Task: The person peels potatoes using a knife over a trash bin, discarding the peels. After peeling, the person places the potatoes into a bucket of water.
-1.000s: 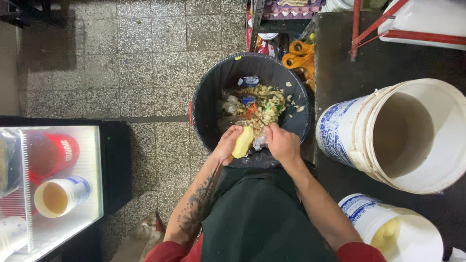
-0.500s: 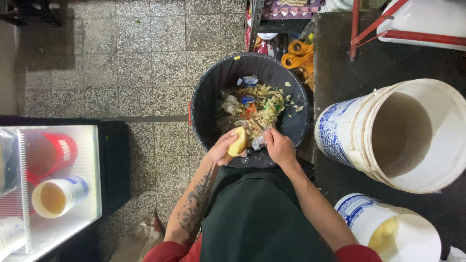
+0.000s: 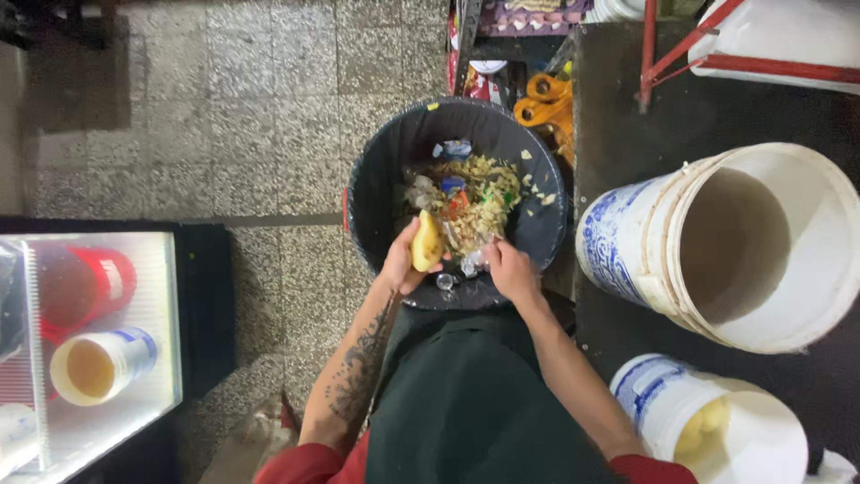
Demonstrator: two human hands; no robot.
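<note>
The left hand [image 3: 400, 263] curls its fingers around a peeled yellow potato [image 3: 426, 241], gripping it from the side and holding it upright over the near rim of a black bin [image 3: 369, 179]. The right hand [image 3: 510, 268] is closed just beside it, over the same near rim; something small sits in its grip, but whether it is a peeler or a knife is too hard to tell. The two hands are close together without touching.

Inside the bin lies a heap of pale peelings [image 3: 479, 202] mixed with scraps of coloured wrapping. The bin stands on a speckled tile floor [image 3: 251, 116].

To the right of the bin, a large white bucket [image 3: 735, 251] with blue print rests tilted on a dark surface, its mouth turned toward the camera. At the lower right edge a smaller white bucket [image 3: 708, 421] holds peeled potatoes. At the left edge, a lit glass case [image 3: 90, 341] shows a red container and a white cup of amber liquid. The person wears a dark apron [image 3: 466, 394] and red sleeves.
</note>
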